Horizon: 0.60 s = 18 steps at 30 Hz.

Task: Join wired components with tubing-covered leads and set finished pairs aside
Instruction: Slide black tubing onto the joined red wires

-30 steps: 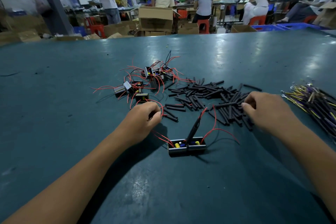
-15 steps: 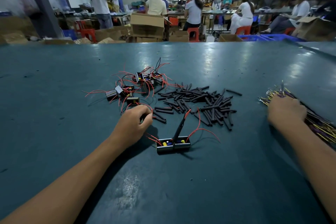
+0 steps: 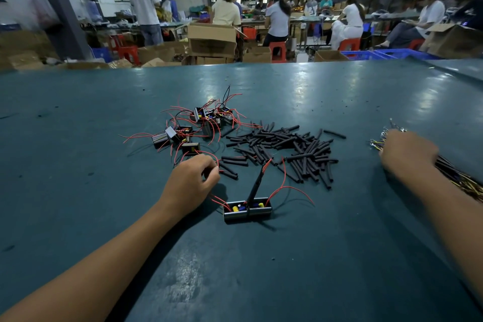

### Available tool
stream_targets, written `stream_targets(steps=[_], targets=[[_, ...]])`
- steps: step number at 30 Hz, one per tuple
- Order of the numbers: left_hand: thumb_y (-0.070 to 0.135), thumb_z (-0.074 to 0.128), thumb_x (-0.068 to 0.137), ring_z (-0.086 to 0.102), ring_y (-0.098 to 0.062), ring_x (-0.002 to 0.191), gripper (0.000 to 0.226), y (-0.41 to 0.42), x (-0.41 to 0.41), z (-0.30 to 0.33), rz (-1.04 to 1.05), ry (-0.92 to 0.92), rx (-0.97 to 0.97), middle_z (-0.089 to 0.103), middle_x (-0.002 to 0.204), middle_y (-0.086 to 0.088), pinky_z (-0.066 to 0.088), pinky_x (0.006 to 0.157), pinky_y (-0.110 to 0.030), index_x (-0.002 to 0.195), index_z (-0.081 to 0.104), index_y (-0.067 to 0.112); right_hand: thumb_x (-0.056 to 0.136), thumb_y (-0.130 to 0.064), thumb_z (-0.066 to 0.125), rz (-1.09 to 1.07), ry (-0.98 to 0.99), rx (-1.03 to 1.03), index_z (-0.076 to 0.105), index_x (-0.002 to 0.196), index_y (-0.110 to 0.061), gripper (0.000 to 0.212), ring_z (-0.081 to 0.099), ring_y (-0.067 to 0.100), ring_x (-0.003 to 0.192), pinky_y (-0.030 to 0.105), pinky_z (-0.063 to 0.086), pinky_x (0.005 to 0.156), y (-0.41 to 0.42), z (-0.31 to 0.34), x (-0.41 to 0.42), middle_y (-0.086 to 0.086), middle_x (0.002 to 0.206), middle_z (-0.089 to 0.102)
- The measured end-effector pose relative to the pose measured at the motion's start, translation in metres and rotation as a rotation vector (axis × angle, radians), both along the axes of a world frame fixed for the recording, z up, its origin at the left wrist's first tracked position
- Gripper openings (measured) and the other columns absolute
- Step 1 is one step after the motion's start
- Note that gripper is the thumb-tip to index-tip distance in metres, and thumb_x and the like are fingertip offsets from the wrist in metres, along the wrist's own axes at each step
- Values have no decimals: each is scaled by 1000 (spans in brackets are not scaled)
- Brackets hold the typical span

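The left hand (image 3: pixel 192 180) pinches the red leads (image 3: pixel 218 200) of the near component pair (image 3: pixel 247 211), steadying it, while the right hand (image 3: pixel 407 155) rests on the terminal-wire bundle (image 3: pixel 460 178), its grip hidden, apparently fetching one.

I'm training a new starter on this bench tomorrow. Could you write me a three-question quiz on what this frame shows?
1. True or false: the right hand rests on the black tubing pile.
2. Which hand is nearer the component at the front?
3. What colour are most leads on the component heap?

Key: 1 false, it is on the wire bundle. 2 the left hand. 3 red.
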State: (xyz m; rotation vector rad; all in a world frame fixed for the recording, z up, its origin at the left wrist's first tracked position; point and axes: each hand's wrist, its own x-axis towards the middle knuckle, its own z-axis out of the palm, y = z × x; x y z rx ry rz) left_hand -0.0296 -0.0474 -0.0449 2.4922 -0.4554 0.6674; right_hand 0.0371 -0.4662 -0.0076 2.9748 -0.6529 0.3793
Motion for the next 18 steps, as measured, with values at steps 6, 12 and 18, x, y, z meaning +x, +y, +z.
stream_targets(steps=[6, 12, 18], targets=[[14, 63, 94, 50, -10, 66, 19, 1, 5, -3, 44, 26, -35, 53, 70, 11, 36, 60, -27, 75, 62, 13, 93, -21, 64, -123, -9, 148, 53, 130, 1, 45, 59, 39, 119, 44, 49, 91, -2, 5, 13, 20, 129, 60], [19, 57, 94, 53, -17, 67, 25, 1, 17, -4, 238, 133, -112, 58, 70, 1, 42, 62, -37, 70, 57, 12, 91, -5, 54, -117, 4, 111, 64, 120, -5, 31, 61, 39, 117, 45, 50, 89, -6, -1, 13, 19, 129, 62], [18, 52, 96, 52, -20, 64, 25, 1, 21, -6, 299, 254, -213, 58, 69, -2, 41, 59, -39, 71, 54, 12, 90, -19, 63, 49, -150, 209, 67, 106, -2, 23, 64, 42, 106, 44, 52, 84, 24, 8, -1, 26, 114, 66]])
